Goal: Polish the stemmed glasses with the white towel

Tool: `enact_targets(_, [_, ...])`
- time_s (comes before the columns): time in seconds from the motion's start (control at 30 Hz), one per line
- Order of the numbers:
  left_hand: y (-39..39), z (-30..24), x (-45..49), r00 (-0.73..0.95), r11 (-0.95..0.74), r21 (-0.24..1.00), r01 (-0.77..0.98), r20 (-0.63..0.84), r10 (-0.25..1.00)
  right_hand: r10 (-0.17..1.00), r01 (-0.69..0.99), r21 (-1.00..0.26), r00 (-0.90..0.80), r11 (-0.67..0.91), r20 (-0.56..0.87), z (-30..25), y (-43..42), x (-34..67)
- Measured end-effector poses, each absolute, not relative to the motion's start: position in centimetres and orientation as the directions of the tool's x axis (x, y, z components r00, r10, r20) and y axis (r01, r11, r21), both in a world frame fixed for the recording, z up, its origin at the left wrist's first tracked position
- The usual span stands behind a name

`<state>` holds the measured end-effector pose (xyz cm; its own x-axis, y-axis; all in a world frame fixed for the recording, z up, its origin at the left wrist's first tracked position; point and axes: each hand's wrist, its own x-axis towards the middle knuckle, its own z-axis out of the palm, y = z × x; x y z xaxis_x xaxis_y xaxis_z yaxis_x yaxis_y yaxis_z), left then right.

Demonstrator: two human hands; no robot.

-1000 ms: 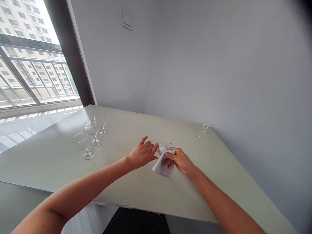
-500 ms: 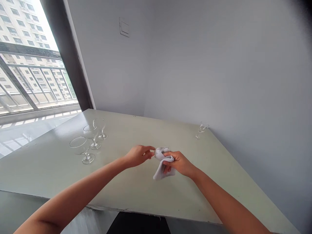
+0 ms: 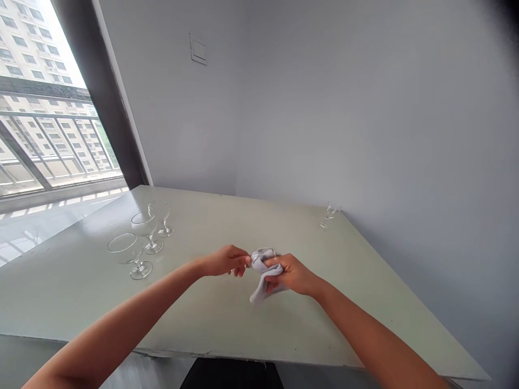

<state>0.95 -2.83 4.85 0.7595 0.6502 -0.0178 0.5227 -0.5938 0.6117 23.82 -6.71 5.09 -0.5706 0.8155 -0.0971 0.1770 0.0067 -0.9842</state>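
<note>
My right hand (image 3: 291, 274) is closed around a crumpled grey cloth (image 3: 259, 270), which is bunched over a small clear glass (image 3: 273, 252); only a bit of the glass's rim shows. My left hand (image 3: 226, 261) is pinched shut against the cloth's left side, where it seems to grip the hidden part of the glass. Both hands hover just above the pale green table (image 3: 203, 319), near its middle.
Three clear stemmed glasses stand in a row on the table's left: the nearest (image 3: 128, 254), the middle (image 3: 145, 230), the farthest (image 3: 160, 216). Another small glass (image 3: 330, 214) sits at the far right by the wall. A window (image 3: 48, 124) fills the left.
My left hand went from spread fingers to a pinch at the cloth. Both hands drew a little nearer to me, and the cloth is bunched tighter round the glass.
</note>
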Motion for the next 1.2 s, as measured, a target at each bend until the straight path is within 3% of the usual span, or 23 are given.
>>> enact_targets(0.03, [-3.0, 4.5, 1.2, 0.697, -0.659, 0.478, 0.581, 0.125, 0.706, 0.865, 0.116, -0.992, -0.493, -0.045, -0.097, 4.5, -6.3, 23.5])
enact_targets(0.1, [-3.2, 3.9, 1.9, 0.619, -0.717, 0.165, 0.677, 0.399, 0.676, 0.926, -0.074, -0.984, -0.356, -0.163, -0.127, 3.4, -5.7, 22.8])
enact_targets(0.17, [-3.3, 3.4, 2.2, 0.642, -0.725, -0.051, 0.687, 0.510, 0.573, 0.940, -0.242, -0.940, -0.298, -0.241, -0.165, 2.7, -5.6, 22.0])
enact_targets(0.2, [-3.3, 3.4, 2.1, 0.657, -0.729, -0.096, 0.678, 0.523, 0.542, 0.939, -0.277, -0.927, -0.301, -0.251, -0.165, 2.7, -5.8, 21.6])
enact_targets(0.27, [-3.0, 3.6, 1.8, 0.669, -0.745, -0.074, 0.663, 0.507, 0.544, 0.930, -0.223, -0.954, -0.349, -0.201, -0.115, 3.0, -6.4, 21.4])
enact_targets(0.33, [-2.6, 4.2, 1.1, 0.664, -0.753, 0.074, 0.654, 0.420, 0.618, 0.897, -0.070, -0.994, -0.439, -0.088, -0.048, 3.8, -7.0, 21.6])
enact_targets(0.43, [-2.3, 5.1, 0.2, 0.738, -0.699, 0.405, 0.589, 0.083, 0.670, 0.795, 0.126, -0.991, -0.604, 0.034, -0.050, 4.6, -7.1, 22.6])
enact_targets(0.5, [-2.4, 5.4, 0.1, 0.790, -0.657, 0.512, 0.554, -0.074, 0.609, 0.765, 0.175, -0.984, -0.636, 0.022, -0.096, 4.5, -6.7, 23.0])
enact_targets(0.57, [-2.8, 5.2, 0.6, 0.759, -0.698, 0.406, 0.590, 0.017, 0.651, 0.821, 0.146, -0.988, -0.559, -0.043, -0.118, 3.9, -6.1, 23.0])
enact_targets(0.63, [-3.4, 4.8, 1.3, 0.688, -0.735, 0.154, 0.661, 0.267, 0.675, 0.891, 0.001, -0.990, -0.437, -0.139, -0.125, 3.2, -5.7, 22.6])
enact_targets(0.7, [-3.8, 4.4, 1.9, 0.672, -0.724, -0.069, 0.686, 0.442, 0.594, 0.919, -0.177, -0.960, -0.367, -0.219, -0.142, 2.7, -5.9, 22.0])
enact_targets(0.8, [-3.8, 4.5, 2.0, 0.708, -0.744, -0.158, 0.650, 0.482, 0.516, 0.906, -0.226, -0.950, -0.409, -0.214, -0.107, 2.6, -6.9, 21.4])
enact_targets(0.87, [-3.5, 4.9, 1.5, 0.716, -0.778, -0.072, 0.624, 0.450, 0.533, 0.876, -0.098, -0.992, -0.483, -0.081, -0.024, 3.0, -7.5, 21.5])
enact_targets(0.97, [-3.4, 5.5, 0.8, 0.696, -0.764, 0.222, 0.606, 0.317, 0.644, 0.778, 0.158, -0.939, -0.610, 0.305, 0.150, 3.9, -7.5, 22.5])
enact_targets(1.03, [-3.5, 5.8, 0.5, 0.700, -0.649, 0.510, 0.564, 0.121, 0.704, 0.661, 0.266, -0.761, -0.700, 0.592, 0.270, 4.6, -6.8, 23.3])
enact_targets(1.1, [-3.5, 5.8, 0.3, 0.739, -0.437, 0.760, 0.481, -0.083, 0.669, 0.539, 0.306, -0.545, -0.770, 0.781, 0.341, 5.1, -5.8, 23.8])
enact_targets(1.2, [-3.6, 5.4, 0.1, 0.799, -0.155, 0.925, 0.346, -0.204, 0.565, 0.464, 0.344, -0.347, -0.806, 0.872, 0.368, 5.6, -4.4, 24.4])
